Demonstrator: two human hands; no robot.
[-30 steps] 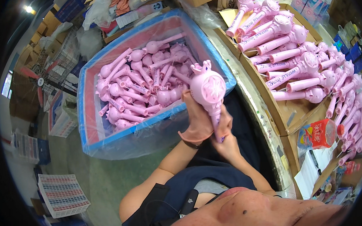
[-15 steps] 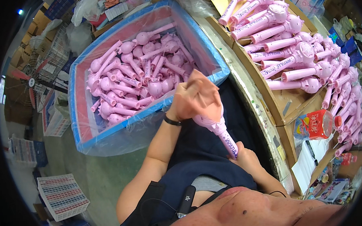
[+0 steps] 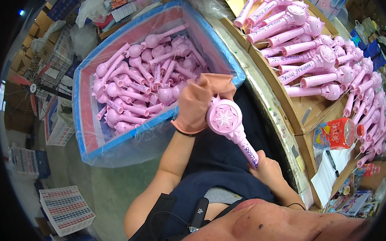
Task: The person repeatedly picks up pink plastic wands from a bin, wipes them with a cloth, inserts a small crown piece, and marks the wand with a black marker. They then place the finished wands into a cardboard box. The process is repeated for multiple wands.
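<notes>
The pink toy wand (image 3: 232, 129) sits over the person's lap, between the blue-rimmed bin (image 3: 89, 139) on the left and the cardboard table (image 3: 304, 112) on the right. Its round head with a snowflake face points up and away; its handle slants down toward the body.

The main risk, as I judge it, is the wand slipping or twisting. Only 2 contact points hold it, 1 at each end, and the gloved side grips the rim of the head rather than wrapping it. A glove of loose cloth could slide on smooth plastic, and the wand would then drop onto the dark lap or roll toward the gap beside the table. A hard twist between head and handle could also strain the joint where they meet. The bin's edge is just beside the glove, so a wide swing could knock the wands (image 3: 143, 86) piled inside.

The left hand (image 3: 198, 105), in a tan cloth glove with a dark band at the wrist, is raised with the forearm angled up from the lower left, fingers curled down over the far edge of the head, closed on it. The right hand (image 3: 267, 171) is bare, low and close to the body, fist wrapped around the handle's end, thumb side up.

Finished wands (image 3: 302, 49) lie in rows on the table, well apart from the hands.
</notes>
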